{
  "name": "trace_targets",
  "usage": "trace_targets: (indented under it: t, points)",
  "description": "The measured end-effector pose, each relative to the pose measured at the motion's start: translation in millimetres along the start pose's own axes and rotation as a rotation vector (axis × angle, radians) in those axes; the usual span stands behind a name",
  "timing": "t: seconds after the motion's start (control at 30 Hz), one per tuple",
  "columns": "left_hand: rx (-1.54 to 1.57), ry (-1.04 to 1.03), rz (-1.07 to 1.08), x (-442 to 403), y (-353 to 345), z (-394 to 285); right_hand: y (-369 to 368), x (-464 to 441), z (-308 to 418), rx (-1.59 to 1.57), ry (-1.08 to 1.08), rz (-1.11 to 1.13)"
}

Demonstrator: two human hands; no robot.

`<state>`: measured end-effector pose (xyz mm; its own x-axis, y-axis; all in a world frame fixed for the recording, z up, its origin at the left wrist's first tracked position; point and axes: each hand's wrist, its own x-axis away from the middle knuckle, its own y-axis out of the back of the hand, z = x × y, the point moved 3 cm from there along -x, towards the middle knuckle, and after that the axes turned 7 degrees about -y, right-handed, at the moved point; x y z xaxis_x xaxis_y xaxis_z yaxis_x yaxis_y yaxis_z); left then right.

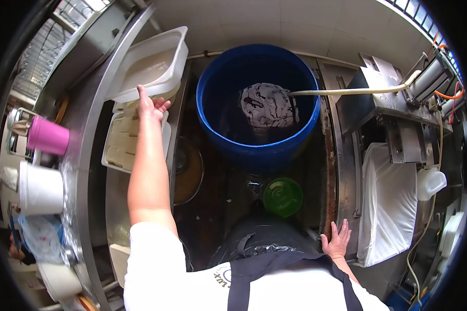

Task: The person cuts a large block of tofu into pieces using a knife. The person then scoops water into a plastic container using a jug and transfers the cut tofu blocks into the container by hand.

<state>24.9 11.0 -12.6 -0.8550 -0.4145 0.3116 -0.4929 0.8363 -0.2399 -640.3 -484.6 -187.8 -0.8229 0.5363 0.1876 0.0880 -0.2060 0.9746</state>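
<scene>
- The left hand (152, 108) is at 10 o'clock from the centre of the view, with the arm stretched forward. Its palm is turned up, the thumb stands apart, and the other fingers are a little curled.
- The white plastic tub (177, 67) is between 10 and 11 o'clock, and the left hand is at its near side. The thumb overlaps the rim, but I cannot tell whether it touches. The tub contains something pale, which I cannot name.
- Another pale rectangular tub (167, 136) is at 9 o'clock, lower and partly behind the left forearm.
- The right hand (337, 241) is at 4 o'clock, with its back showing and the fingers spread. It is at the edge of the metal table (347, 181); the exact contact I cannot tell.
- The big blue barrel (259, 153) is near 12 o'clock. Inside it is a grey, wrinkled lump (267, 106).
- The cream-coloured hose (347, 92) comes from 2 o'clock over the barrel's rim, and its end is at the lump.
- The green basin (283, 197) is also toward 4 o'clock, but nearer to the centre, between the person and the barrel.
- At 9 o'clock, farther out, is the pink bucket (48, 136).
- Between 3 and 4 o'clock hangs the white cloth (392, 207), beside the metal table.
</scene>
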Motion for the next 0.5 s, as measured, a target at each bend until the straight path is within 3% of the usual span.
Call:
trace_targets:
  t: [0.07, 0.1, 0.17, 0.23, 0.3, 0.37, 0.43, 0.5]
  points:
    - [-0.027, 0.011, -0.100, 22.4, -13.8, 0.8, 19.5, 25.3, -16.2, 0.027, -0.009, 0.007]
    - [-0.035, -0.044, -0.076, -34.0, -43.4, -23.2, -15.0, -30.3, 31.2, -0.028, -0.008, -0.018]
    - [0.047, -0.087, 0.045, -51.4, -45.9, -11.6, -4.8, -23.5, 25.2, -0.001, -0.014, -0.008]
    - [0.111, -0.119, -0.013, -73.1, -40.0, -18.2, -2.6, -18.9, 24.8, 0.013, -0.029, 0.020]
    - [0.141, -0.235, -0.067, -91.1, -19.6, -33.3, -4.7, -19.3, 22.1, 0.035, -0.022, 0.006]
    - [0.172, -0.324, 0.103, -116.8, 17.8, -75.1, -10.3, -20.5, 18.5, 0.022, -0.003, -0.032]
    - [0.074, -0.266, 0.104, -142.6, 41.7, -104.8, -11.7, -20.7, 16.4, 0.051, -0.010, -0.032]
    - [-0.012, -0.339, 0.076, -139.0, 48.4, -114.7, -10.1, -20.7, 17.4, 0.045, -0.009, -0.038]
